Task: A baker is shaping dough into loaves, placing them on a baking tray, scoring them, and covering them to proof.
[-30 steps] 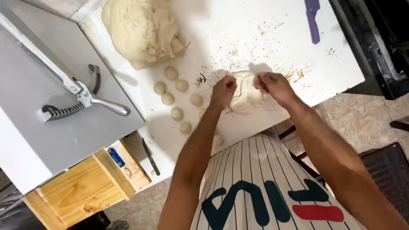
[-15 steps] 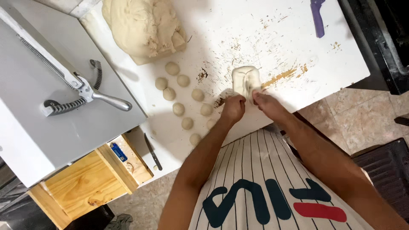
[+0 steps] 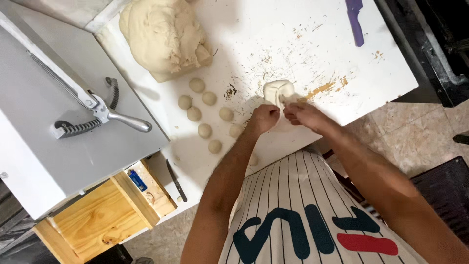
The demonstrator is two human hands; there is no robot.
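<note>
Fingertips of both hands met at the near edge of the dough piece (image 3: 278,91), and from my remote seat I read them as pinching it: the left hand (image 3: 264,119) was curled into a loose fist with its fingers closed on the dough's near left corner, and the right hand (image 3: 300,113) had its fingers bunched on the corner just beside it. I judged that grip as a way to pull a small bit off the lump, since both hands worked the same edge close together. That dough piece lay on the white worktop (image 3: 312,44), just beyond the hands, a pale, squarish, folded lump with a crease down its middle. To its left sat a loose cluster of small dough balls (image 3: 209,98), round and smooth, set apart from each other, probably so they would not stick. Farther back rested the big dough mass (image 3: 163,36), rough and lumpy. Brown scuffs marked the board near the lump. A purple scraper (image 3: 355,19) lay well apart at the far right, a dark knife (image 3: 176,181) near the board's left edge, and a grey machine with a lever handle (image 3: 124,120) stood to the left.
</note>
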